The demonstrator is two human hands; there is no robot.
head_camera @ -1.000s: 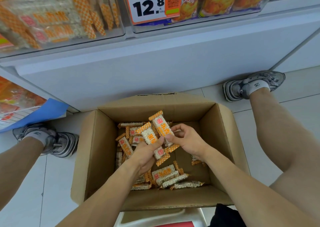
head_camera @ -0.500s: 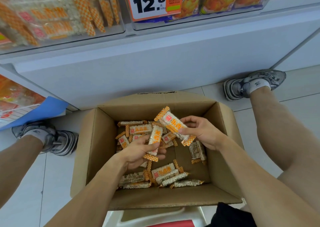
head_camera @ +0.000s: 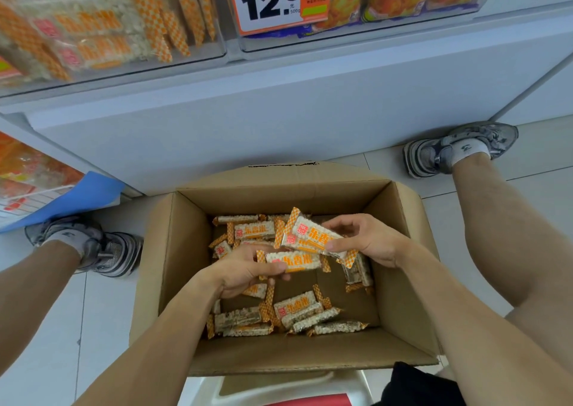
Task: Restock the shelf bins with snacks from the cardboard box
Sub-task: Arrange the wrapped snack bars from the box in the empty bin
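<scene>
Holding snack bars over the cardboard box (head_camera: 183,250).
The left hand (head_camera: 245,270) pinches one snack bar (head_camera: 294,261) lying sideways; the right hand (head_camera: 369,239) grips two stacked bars (head_camera: 310,236), tilted down to the right.

Support surface: white tiled floor (head_camera: 102,328). Directly on it: open cardboard box (head_camera: 173,266), centred, set against the white shelf base (head_camera: 279,120); two grey sneakers (head_camera: 102,250) (one each side of box); white stool (head_camera: 279,387) at btm edge, partly under the box's near side.
</scene>
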